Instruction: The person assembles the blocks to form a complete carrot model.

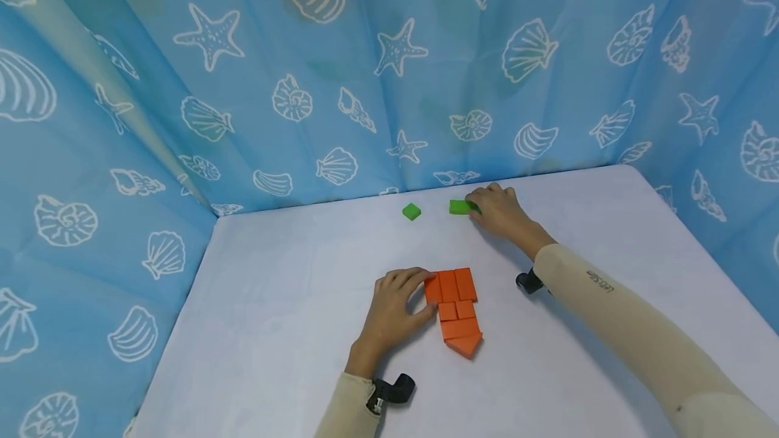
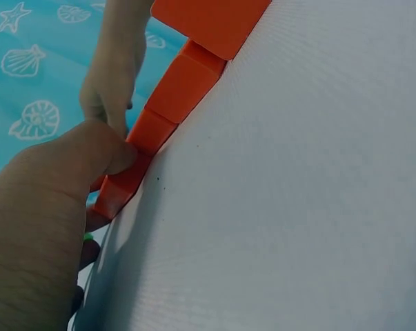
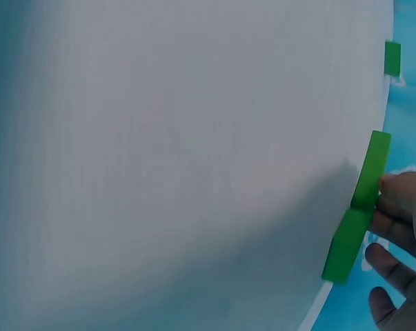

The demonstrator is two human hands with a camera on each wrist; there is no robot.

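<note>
Several orange blocks [image 1: 456,309] lie close together in one flat figure on the white table, a pointed piece at its near end. My left hand [image 1: 389,306] pinches the far-left orange block [image 1: 433,289], index finger at its upper end and thumb at its lower end. The left wrist view shows the thumb [image 2: 114,152] against the row's side. Farther back, my right hand [image 1: 499,211] holds a green block [image 3: 347,248] between thumb and fingers, partly hidden in the head view. Its end meets another green block [image 3: 373,169], and both sit on the table.
A small green block [image 1: 411,211] lies alone to the left of the right hand. Blue curtains [image 1: 365,73] with white shell prints hang behind and beside the white table [image 1: 274,303]. Black wrist cameras [image 1: 395,389] are worn on both wrists.
</note>
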